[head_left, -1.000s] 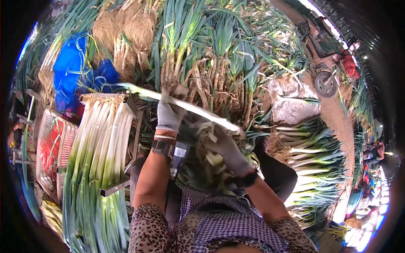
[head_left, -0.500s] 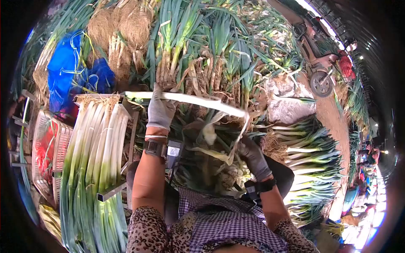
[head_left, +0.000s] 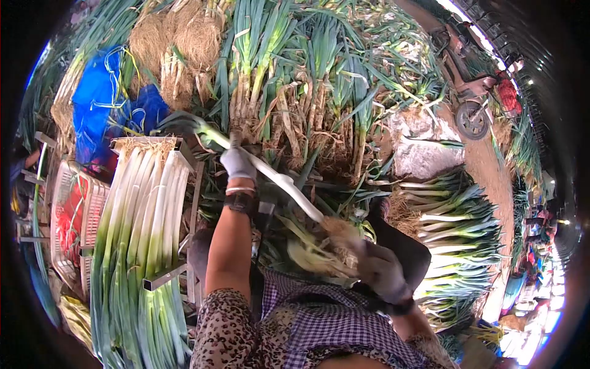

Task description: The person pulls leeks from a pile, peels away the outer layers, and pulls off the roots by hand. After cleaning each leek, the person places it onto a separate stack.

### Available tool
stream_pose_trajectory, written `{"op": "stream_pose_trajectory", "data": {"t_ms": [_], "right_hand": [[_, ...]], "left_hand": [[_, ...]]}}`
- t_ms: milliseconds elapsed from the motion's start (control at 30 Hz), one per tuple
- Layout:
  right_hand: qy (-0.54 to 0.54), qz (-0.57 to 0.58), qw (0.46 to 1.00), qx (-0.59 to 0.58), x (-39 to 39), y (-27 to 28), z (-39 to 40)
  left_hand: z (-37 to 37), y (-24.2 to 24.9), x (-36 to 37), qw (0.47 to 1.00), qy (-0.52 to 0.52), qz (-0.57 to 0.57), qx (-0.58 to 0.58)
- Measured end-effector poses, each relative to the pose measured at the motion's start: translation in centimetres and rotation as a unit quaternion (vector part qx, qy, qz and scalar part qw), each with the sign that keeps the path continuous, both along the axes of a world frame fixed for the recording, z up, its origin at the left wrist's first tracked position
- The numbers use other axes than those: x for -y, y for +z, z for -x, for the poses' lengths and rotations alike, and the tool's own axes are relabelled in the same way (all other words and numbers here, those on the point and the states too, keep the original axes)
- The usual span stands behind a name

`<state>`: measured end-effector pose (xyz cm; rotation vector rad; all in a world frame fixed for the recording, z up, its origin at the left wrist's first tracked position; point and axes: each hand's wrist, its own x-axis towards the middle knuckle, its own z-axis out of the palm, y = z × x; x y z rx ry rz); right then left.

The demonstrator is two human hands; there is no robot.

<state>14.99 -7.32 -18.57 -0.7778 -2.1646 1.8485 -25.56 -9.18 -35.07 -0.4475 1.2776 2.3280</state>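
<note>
A leek [head_left: 286, 183] slants down to the right in front of me, with its green top at the upper left and its brown roots [head_left: 338, 234] at the lower right. My left hand [head_left: 238, 162], in a grey glove, is closed around its upper shank. My right hand [head_left: 382, 270], gloved too and smeared by motion, is just below the roots. Blurred, pale peeled outer leaves [head_left: 316, 255] trail from its fingers, which look closed on them. To my left, trimmed leeks [head_left: 138, 203] lie side by side on a metal frame [head_left: 165, 277].
Unpeeled leeks [head_left: 246, 92] with dry roots stand across the back. Another row of cleaned leeks [head_left: 455, 227] lies at my right. A blue bag [head_left: 95, 104], a pink plastic basket [head_left: 92, 212], a white sack [head_left: 424, 150] and a parked scooter [head_left: 472, 117] are around me.
The leek has tilted, its root end now lower. My right hand has moved down and to the right, pulling the peeled leaves away from the shank. My left hand keeps its hold.
</note>
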Motion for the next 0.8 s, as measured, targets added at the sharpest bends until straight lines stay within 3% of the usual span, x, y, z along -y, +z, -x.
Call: {"op": "stream_pose_trajectory", "data": {"t_ms": [33, 67, 100, 133, 167, 200, 233, 267, 300, 333, 400, 467, 533, 567, 600, 633, 667, 700, 767, 800], "right_hand": [[-0.081, 0.133, 0.986, -0.055, -0.5, 1.3, -2.1], [-0.099, 0.194, 0.976, -0.023, -1.2, 2.0, -3.1], [-0.12, 0.254, 0.96, 0.009, -1.9, 2.8, -4.0], [-0.13, 0.219, 0.961, 0.105, -2.4, 2.4, -2.8], [-0.034, -0.214, 0.95, 0.223, -3.3, -0.2, -1.4], [0.002, -0.39, 0.904, 0.177, -4.7, -0.2, 0.7], [-0.018, -0.192, 0.975, 0.114, -5.1, 2.1, 3.4], [0.014, -0.124, 0.991, 0.054, -6.2, 2.2, 5.6], [0.052, -0.208, 0.977, 0.018, -6.0, 3.5, 9.0], [0.046, -0.241, 0.968, -0.04, -5.8, 2.2, 12.4], [0.081, -0.266, 0.959, -0.052, -5.4, -0.5, 16.3], [0.156, -0.247, 0.955, 0.044, -5.0, -1.8, 18.1], [0.165, -0.205, 0.964, 0.041, -4.7, -0.9, 15.5], [0.134, -0.067, 0.979, 0.138, -4.9, 2.0, 12.8], [0.041, 0.019, 0.996, 0.078, -5.1, 3.4, 10.0], [-0.197, 0.141, 0.97, -0.005, -5.6, 2.3, 5.9], [-0.242, 0.173, 0.952, -0.07, -7.7, 0.8, 2.0], [-0.282, 0.201, 0.928, -0.136, -9.8, -0.6, -1.9], [-0.221, 0.038, 0.968, 0.11, -7.5, 0.9, -0.7], [-0.191, 0.039, 0.98, 0.044, -6.3, 0.3, 1.4]], "left_hand": [[0.9, 1.0, 0.2, 1.0, 0.018, 0.009, 0.025], [1.0, 1.3, 0.6, 0.998, 0.034, 0.02, 0.05], [1.3, 0.4, 0.9, 0.999, -0.036, -0.007, 0.022], [0.4, 0.9, 0.9, 0.997, -0.068, -0.045, -0.01], [-0.6, 1.5, 0.6, 0.997, -0.052, -0.059, -0.007], [-1.5, 2.3, 0.2, 0.997, -0.033, -0.076, -0.004], [-2.3, 2.8, 0.2, 0.994, -0.053, -0.09, -0.011], [-3.2, 2.9, 0.5, 0.992, -0.072, -0.102, -0.015], [-3.8, 3.0, 0.6, 0.989, -0.094, -0.112, -0.02], [-4.2, 2.7, 0.3, 0.985, -0.09, -0.151, 0.001], [-4.5, 2.0, 0.3, 0.985, -0.111, -0.135, -0.007], [-4.9, 4.5, 0.9, 0.992, -0.082, -0.097, -0.008], [-3.8, 4.9, 1.6, 0.993, -0.057, -0.102, -0.009], [-2.9, 4.4, 2.0, 0.994, -0.061, -0.096, 0.003], [-2.1, 3.7, 1.9, 0.99, -0.055, -0.128, 0.004], [-1.5, 2.8, 1.8, 0.986, -0.048, -0.16, 0.006], [-1.2, 2.2, 2.0, 0.981, -0.043, -0.19, 0.009], [-1.9, 3.8, 2.4, 0.974, -0.086, -0.21, 0.016], [-4.4, 7.1, 1.5, 0.948, -0.119, -0.294, 0.005], [-5.7, 8.2, 0.8, 0.933, -0.138, -0.332, 0.025]]}}
